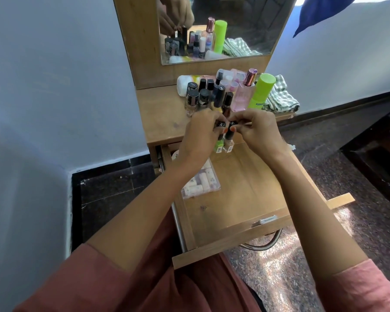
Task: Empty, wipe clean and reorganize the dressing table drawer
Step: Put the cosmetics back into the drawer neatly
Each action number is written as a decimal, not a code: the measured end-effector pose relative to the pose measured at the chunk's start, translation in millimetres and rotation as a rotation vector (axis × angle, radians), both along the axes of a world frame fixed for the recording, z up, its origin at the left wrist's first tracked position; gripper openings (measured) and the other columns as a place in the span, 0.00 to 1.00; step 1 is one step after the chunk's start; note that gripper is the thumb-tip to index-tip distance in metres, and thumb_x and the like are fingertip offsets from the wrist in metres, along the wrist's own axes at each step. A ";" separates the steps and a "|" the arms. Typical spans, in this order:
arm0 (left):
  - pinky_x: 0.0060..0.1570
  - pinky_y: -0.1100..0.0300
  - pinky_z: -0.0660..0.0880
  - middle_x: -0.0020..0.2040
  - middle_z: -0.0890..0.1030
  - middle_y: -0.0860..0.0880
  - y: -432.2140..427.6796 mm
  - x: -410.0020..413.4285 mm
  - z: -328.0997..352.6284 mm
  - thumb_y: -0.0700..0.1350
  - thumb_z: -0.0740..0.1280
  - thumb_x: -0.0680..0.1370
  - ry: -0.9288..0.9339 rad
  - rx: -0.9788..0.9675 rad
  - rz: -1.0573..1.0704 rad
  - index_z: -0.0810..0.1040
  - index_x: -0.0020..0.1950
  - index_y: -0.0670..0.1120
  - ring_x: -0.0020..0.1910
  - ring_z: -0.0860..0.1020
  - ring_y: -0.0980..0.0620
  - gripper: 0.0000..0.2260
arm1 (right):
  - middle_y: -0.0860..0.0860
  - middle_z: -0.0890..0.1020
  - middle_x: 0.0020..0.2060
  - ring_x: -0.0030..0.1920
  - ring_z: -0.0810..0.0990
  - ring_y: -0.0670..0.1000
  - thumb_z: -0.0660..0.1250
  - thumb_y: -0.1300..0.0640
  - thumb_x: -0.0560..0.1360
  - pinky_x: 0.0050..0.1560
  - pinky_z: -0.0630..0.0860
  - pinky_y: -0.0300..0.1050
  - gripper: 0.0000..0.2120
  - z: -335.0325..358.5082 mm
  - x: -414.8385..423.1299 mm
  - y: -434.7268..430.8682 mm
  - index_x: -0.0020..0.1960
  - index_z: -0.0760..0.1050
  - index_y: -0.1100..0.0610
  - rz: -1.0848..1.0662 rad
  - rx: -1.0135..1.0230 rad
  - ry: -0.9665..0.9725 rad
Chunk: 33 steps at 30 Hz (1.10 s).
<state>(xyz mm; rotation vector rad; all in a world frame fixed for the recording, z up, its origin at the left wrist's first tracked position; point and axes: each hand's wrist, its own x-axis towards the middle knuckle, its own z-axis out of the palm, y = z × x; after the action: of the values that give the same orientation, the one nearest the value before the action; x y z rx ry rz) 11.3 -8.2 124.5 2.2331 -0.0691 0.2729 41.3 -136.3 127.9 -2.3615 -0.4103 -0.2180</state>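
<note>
At the left of the open drawer [245, 199] a clear box [203, 183] of small tubes lies against the side wall. Above it the left hand [200, 131] pinches the black cap of a green polish bottle [218, 147]. Just beside it the right hand [260, 129] pinches the cap of a beige polish bottle [229, 146]. Both bottles hang upright over the drawer's back edge, close under the front of the desk [162, 118]. With most of the drawer floor bare, this looks like restocking. To do it well, the person should lower the two bottles straight down, stand them side by side at the back and let go only once each base sits flat, since a bottle held by its cap swings easily. The standing polish bottles [204, 94] on the desk could follow in rows. To the right, the pink perfume bottle [242, 95], green canister [261, 91] and checked cloth [282, 97] are near enough to be knocked.
</note>
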 end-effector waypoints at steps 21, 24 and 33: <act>0.43 0.49 0.73 0.50 0.76 0.39 -26.5 21.9 -83.5 0.35 0.61 0.77 -0.016 0.327 -0.015 0.76 0.55 0.37 0.49 0.77 0.40 0.09 | 0.61 0.83 0.48 0.50 0.80 0.58 0.62 0.72 0.69 0.44 0.67 0.34 0.13 -73.0 16.0 -3.4 0.50 0.80 0.65 -0.127 -0.014 0.061; 0.40 0.49 0.74 0.49 0.76 0.38 -27.4 22.6 -86.2 0.33 0.61 0.76 -0.024 0.362 -0.004 0.77 0.51 0.36 0.47 0.77 0.39 0.07 | 0.61 0.83 0.47 0.49 0.81 0.59 0.62 0.72 0.68 0.46 0.69 0.37 0.14 -77.0 16.4 -1.0 0.50 0.80 0.66 -0.117 -0.018 0.045; 0.27 0.53 0.76 0.40 0.80 0.37 -26.0 19.3 -87.9 0.29 0.67 0.70 -0.053 0.395 0.032 0.78 0.45 0.36 0.35 0.80 0.38 0.06 | 0.61 0.81 0.48 0.49 0.80 0.60 0.61 0.71 0.68 0.50 0.76 0.51 0.15 -78.9 18.3 3.9 0.51 0.80 0.63 -0.132 -0.010 0.114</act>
<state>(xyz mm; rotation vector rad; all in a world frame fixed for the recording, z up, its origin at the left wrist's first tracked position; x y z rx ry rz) 30.6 -34.2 36.5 2.6205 -0.1245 0.3610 59.5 -132.4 48.9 -2.3995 -0.2022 -0.1419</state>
